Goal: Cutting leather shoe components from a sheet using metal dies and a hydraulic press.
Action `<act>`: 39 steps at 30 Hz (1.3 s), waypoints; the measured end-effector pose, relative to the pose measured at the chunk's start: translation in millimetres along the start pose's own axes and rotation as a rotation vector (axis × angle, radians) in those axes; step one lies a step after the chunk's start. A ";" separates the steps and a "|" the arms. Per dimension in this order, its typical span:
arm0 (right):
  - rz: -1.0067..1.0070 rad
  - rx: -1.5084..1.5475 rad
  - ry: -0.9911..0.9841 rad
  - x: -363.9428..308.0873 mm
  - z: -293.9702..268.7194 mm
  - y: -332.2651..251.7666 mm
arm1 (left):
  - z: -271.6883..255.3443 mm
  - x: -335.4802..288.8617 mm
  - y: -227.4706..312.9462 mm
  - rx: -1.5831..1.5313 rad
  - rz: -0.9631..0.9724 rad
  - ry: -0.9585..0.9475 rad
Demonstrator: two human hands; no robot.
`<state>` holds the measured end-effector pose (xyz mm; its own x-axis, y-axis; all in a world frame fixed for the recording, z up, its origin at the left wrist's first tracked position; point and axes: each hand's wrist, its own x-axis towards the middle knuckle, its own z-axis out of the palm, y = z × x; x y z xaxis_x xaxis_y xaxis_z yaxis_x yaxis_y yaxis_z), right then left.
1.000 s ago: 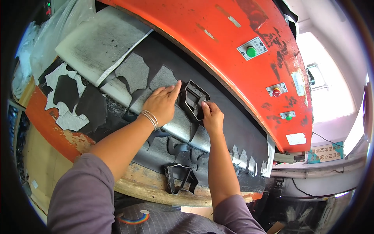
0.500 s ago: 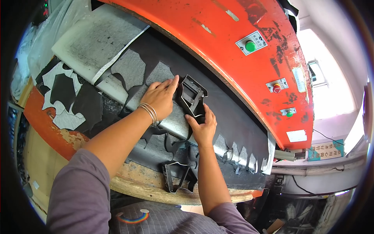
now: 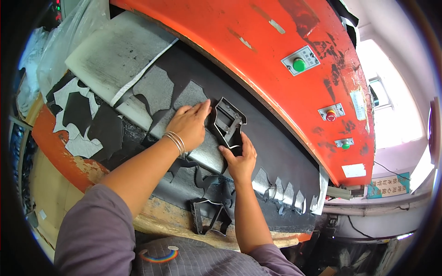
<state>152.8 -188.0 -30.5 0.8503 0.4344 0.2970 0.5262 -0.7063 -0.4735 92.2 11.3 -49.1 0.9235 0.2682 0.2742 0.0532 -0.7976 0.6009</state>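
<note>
A black metal cutting die [image 3: 241, 120], a tall-walled frame with crossbars, stands on a dark sheet of material [image 3: 271, 133] with a grey underside. My right hand [image 3: 241, 158] grips its near end, thumb on one side and fingers on the other. Beside the die's left wall lies my left hand [image 3: 188, 123], its fingers stretched out over the sheet; the fingertips are close to the die, and whether they touch it I cannot tell. A second cutting die [image 3: 212, 216] rests nearer to me at the bench's wooden edge.
An orange press beam [image 3: 258, 55] with green buttons and a red one spans the far side. Cut scraps [image 3: 83, 119] lie at the left, near a pale cutting board [image 3: 115, 55]. Ragged sheet edges hang toward me around the second die.
The whole view has shifted slightly, with the scene sitting a little lower. Both hands and the die keep nearly the same places on the sheet.
</note>
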 end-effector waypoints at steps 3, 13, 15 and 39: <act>-0.015 0.014 0.007 0.8 -2.4 4.8 | 1.0 0.6 4.7 0.003 0.014 0.005; -0.092 0.039 -0.027 -5.5 -29.8 12.0 | -6.9 0.3 30.9 0.029 -0.030 -0.099; -0.062 0.190 -0.012 -7.6 -48.0 22.8 | -4.6 0.4 30.3 -0.191 -0.082 0.003; 0.041 0.319 0.541 -8.0 -235.0 190.5 | -48.0 -9.4 142.5 -0.064 -0.186 -0.291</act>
<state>245.3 -457.3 71.7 0.7913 0.0070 0.6114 0.5396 -0.4783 -0.6929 72.9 -78.9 70.0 0.9704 0.2327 -0.0643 0.2151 -0.7120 0.6685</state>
